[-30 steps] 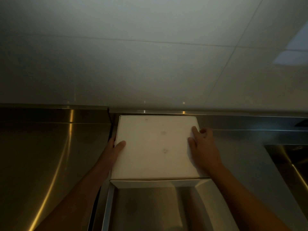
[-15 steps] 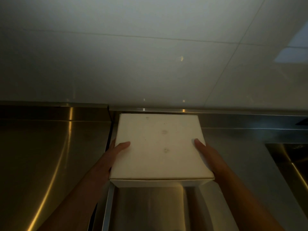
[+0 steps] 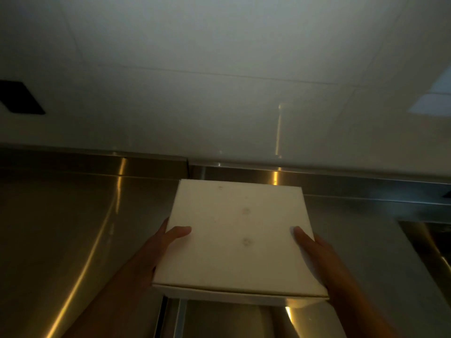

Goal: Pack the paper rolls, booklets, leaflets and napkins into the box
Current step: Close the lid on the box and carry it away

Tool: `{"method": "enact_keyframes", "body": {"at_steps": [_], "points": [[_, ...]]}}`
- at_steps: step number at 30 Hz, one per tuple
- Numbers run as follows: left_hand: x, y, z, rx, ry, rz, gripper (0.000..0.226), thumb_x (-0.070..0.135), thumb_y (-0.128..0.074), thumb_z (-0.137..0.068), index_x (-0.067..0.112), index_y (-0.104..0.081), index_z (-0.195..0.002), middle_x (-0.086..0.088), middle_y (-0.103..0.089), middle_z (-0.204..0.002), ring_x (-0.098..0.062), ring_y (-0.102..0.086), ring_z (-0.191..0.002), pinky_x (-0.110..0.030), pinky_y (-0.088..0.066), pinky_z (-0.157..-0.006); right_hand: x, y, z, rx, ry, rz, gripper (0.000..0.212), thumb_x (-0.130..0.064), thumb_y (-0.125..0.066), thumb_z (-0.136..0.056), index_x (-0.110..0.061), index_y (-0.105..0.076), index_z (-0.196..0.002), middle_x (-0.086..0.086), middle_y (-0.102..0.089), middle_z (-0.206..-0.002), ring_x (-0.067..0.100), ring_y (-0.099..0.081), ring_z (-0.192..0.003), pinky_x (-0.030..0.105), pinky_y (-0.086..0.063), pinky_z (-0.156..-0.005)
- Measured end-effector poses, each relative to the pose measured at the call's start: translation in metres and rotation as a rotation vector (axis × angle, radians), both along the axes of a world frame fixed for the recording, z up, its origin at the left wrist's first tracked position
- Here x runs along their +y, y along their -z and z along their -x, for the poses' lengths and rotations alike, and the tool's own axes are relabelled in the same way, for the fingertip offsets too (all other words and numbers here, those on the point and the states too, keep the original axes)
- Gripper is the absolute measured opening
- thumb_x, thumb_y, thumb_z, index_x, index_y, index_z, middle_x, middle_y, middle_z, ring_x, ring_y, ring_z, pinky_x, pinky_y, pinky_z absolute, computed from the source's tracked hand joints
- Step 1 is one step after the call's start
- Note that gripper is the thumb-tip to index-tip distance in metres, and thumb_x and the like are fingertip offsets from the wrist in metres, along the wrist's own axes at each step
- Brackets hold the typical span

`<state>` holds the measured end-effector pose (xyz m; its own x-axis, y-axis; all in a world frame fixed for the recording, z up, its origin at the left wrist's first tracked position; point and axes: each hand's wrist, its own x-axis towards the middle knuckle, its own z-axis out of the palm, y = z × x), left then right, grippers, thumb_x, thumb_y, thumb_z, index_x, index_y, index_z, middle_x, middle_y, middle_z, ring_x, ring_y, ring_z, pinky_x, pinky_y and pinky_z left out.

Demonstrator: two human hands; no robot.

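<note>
A closed white cardboard box with a few faint spots on its lid is held above the steel counter in the middle of the view. My left hand grips its left side with the thumb on the lid. At the right side my right hand holds it the same way, thumb on top. The fingers under the box are hidden. No paper rolls, booklets, leaflets or napkins are visible.
A stainless steel counter runs left and right with a raised back edge against a white tiled wall. A sink basin opens at the right. A seam between two counter sections lies below the box.
The box has come off the back of the counter and moved toward me. My right hand shifted from flat on the lid to gripping the right side.
</note>
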<state>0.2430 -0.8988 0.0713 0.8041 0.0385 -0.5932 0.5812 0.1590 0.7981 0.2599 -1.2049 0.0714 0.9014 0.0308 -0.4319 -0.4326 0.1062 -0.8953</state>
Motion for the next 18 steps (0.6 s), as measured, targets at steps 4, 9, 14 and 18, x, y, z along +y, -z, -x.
{"method": "enact_keyframes", "body": {"at_steps": [4,9,14,18], "points": [[0.047,-0.006,0.014,-0.025,0.022,-0.011,0.061,0.032,-0.070,-0.070,0.025,-0.051,-0.127,-0.016,-0.067,-0.106,-0.035,-0.065,-0.089,-0.038,-0.052,-0.070,0.047,-0.004,0.024,-0.030,0.047,-0.002,0.026,-0.025,-0.053,-0.088,-0.009,-0.064,-0.105,0.008,-0.073,-0.085,0.014,-0.072,-0.065,0.023,-0.057,-0.055],[0.125,-0.013,0.031,-0.038,0.070,0.022,0.061,0.036,-0.072,-0.069,0.026,-0.052,-0.126,-0.015,-0.067,-0.110,-0.035,-0.066,-0.094,-0.039,-0.054,-0.071,0.127,-0.012,0.059,-0.037,0.114,-0.017,0.054,-0.049,-0.073,-0.067,-0.008,-0.063,-0.103,0.010,-0.071,-0.086,0.010,-0.071,-0.061,0.019,-0.056,-0.053],[0.194,-0.028,0.051,-0.043,0.106,0.022,0.072,0.039,-0.076,-0.060,0.029,-0.051,-0.127,-0.016,-0.066,-0.113,-0.036,-0.065,-0.098,-0.044,-0.054,-0.080,0.192,-0.019,0.083,-0.006,0.150,-0.018,0.015,-0.022,-0.054,-0.090,-0.011,-0.063,-0.094,0.012,-0.067,-0.083,0.008,-0.068,-0.050,0.018,-0.054,-0.047],[0.228,-0.034,0.064,-0.047,0.110,0.012,0.063,0.037,-0.075,-0.064,0.027,-0.054,-0.124,-0.017,-0.068,-0.109,-0.035,-0.066,-0.094,-0.042,-0.053,-0.077,0.225,-0.027,0.098,0.016,0.116,0.029,0.015,-0.019,-0.052,-0.091,-0.009,-0.064,-0.091,0.007,-0.073,-0.069,0.009,-0.067,-0.047,0.017,-0.052,-0.042]]}}
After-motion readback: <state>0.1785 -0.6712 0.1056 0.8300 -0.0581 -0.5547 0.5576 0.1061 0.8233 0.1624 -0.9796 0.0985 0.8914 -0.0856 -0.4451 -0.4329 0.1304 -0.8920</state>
